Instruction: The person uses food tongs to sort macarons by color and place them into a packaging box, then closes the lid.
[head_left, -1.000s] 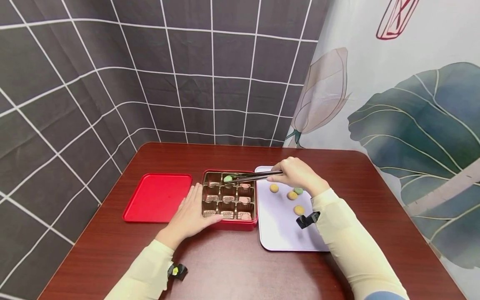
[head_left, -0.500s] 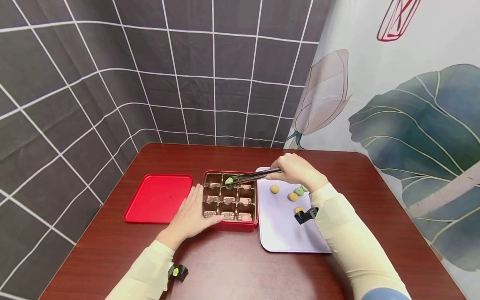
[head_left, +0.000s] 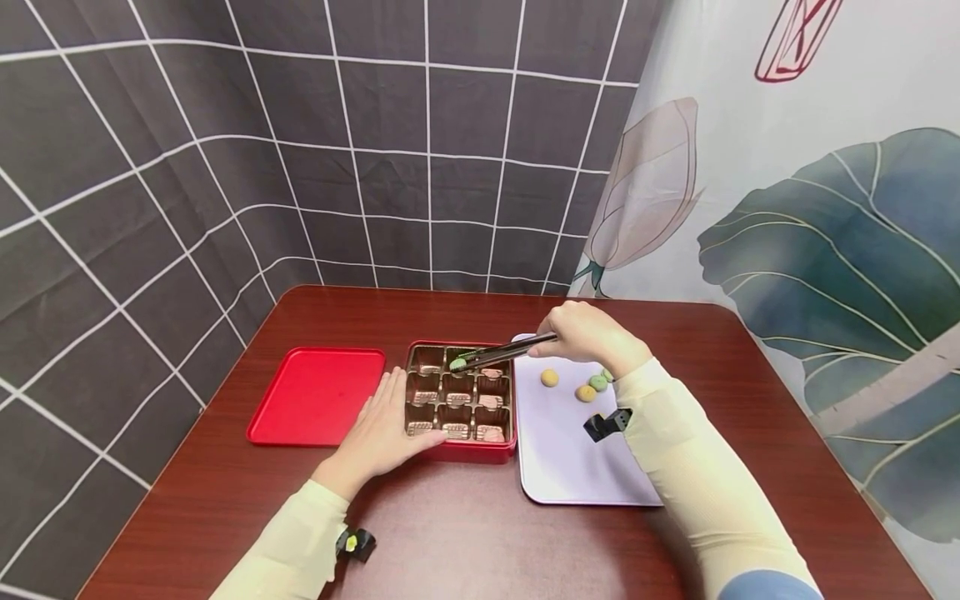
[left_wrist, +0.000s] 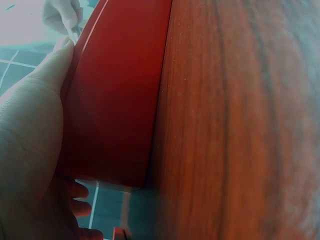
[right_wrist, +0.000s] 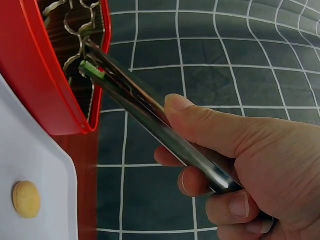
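Observation:
My right hand [head_left: 583,333] grips black-and-metal tongs [right_wrist: 165,132], its thumb on one arm and fingers curled beneath. The tongs' tips are at a green macaron [head_left: 458,364] in the back middle compartment of a red box [head_left: 465,452]. The box has a gold-brown divided insert, with a pink macaron [head_left: 491,401] in each right-column compartment; the back one is partly covered by the tongs. My left hand [head_left: 378,425] rests against the box's front left corner, fingers straight along the side and thumb at the front rim.
A pale lilac tray [head_left: 562,479] right of the box bears yellow macarons [head_left: 549,377] and green macarons [head_left: 597,382]; my right forearm partly hides them. The red lid [head_left: 315,396] lies left of the box. Behind the wooden table [head_left: 450,533] hangs a dark grid curtain [head_left: 382,192].
My right hand has shifted slightly left and back. The tongs' arms look closer together, and the green macaron appears a little lower in its compartment. My left hand stays in place.

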